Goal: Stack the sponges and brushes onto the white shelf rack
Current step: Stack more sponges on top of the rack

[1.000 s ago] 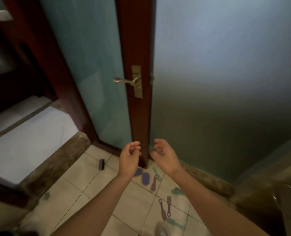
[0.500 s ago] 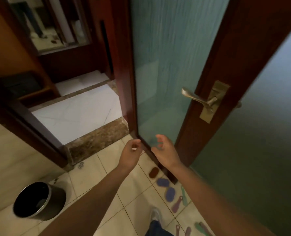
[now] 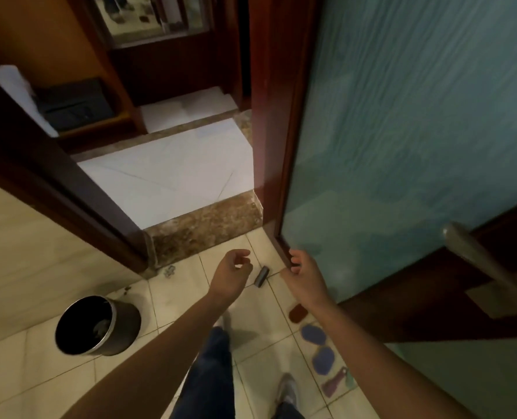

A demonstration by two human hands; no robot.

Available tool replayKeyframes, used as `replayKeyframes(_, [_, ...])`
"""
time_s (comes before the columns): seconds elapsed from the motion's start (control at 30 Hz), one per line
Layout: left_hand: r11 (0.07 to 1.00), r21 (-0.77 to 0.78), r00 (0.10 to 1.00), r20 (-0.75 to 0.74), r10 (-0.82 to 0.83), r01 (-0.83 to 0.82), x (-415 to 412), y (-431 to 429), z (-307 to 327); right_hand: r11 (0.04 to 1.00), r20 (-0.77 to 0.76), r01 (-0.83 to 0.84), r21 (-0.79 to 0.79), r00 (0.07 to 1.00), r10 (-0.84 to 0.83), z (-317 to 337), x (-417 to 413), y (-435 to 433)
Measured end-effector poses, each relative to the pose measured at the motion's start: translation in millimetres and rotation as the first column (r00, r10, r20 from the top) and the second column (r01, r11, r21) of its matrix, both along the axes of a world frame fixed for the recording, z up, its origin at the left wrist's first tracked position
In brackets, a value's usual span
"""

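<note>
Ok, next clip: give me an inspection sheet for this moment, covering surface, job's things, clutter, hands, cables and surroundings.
Surface: cream tiled floor, with some dark specks near the stone threshold.
Job's things: a brown sponge, two blue sponges and a purple brush lie in a row on the floor along the glass door. No white shelf rack in view.
Clutter: a small dark cylinder on the floor; a black bin.
Hands: left hand and right hand both open and empty.
Cables: nothing seen.
Surroundings: open doorway, brass door handle, the person's legs and shoes.
</note>
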State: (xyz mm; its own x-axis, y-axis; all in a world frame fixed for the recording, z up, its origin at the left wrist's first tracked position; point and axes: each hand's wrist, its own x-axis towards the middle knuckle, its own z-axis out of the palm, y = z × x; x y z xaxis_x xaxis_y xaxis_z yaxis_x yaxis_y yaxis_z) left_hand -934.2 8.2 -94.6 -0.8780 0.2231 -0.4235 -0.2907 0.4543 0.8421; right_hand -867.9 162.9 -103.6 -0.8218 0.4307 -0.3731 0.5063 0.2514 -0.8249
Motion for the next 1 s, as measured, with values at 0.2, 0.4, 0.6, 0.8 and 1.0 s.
replayKeyframes(0.2, [0.983,-0.013,0.977,0.112,-0.183,0.185,-97,10,-64,0.984,0.133,0.179,-0.016,0.975,-0.176,-50,-66,7])
replayKeyframes(0.4, [0.938,-0.116,0.931,0.208,-0.299,0.327,-178,20,-156,0.926,0.33,0.375,-0.054,0.882,-0.338,-149,-116,5])
replayKeyframes(0.6, [0.901,-0.106,0.869,0.331,-0.367,0.421,-215,29,-297,0.87,0.431,0.488,-0.071,0.802,-0.414,-289,-143,8])
replayKeyframes(0.8, [0.862,-0.092,0.823,0.362,-0.438,0.499,-217,31,-474,0.921,0.493,0.385,-0.056,0.813,-0.31,-457,-158,17])
replayKeyframes(1.0, [0.843,-0.146,0.833,0.313,-0.457,0.517,-217,41,-612,0.9,0.482,0.426,-0.096,0.811,-0.332,-599,-178,14])
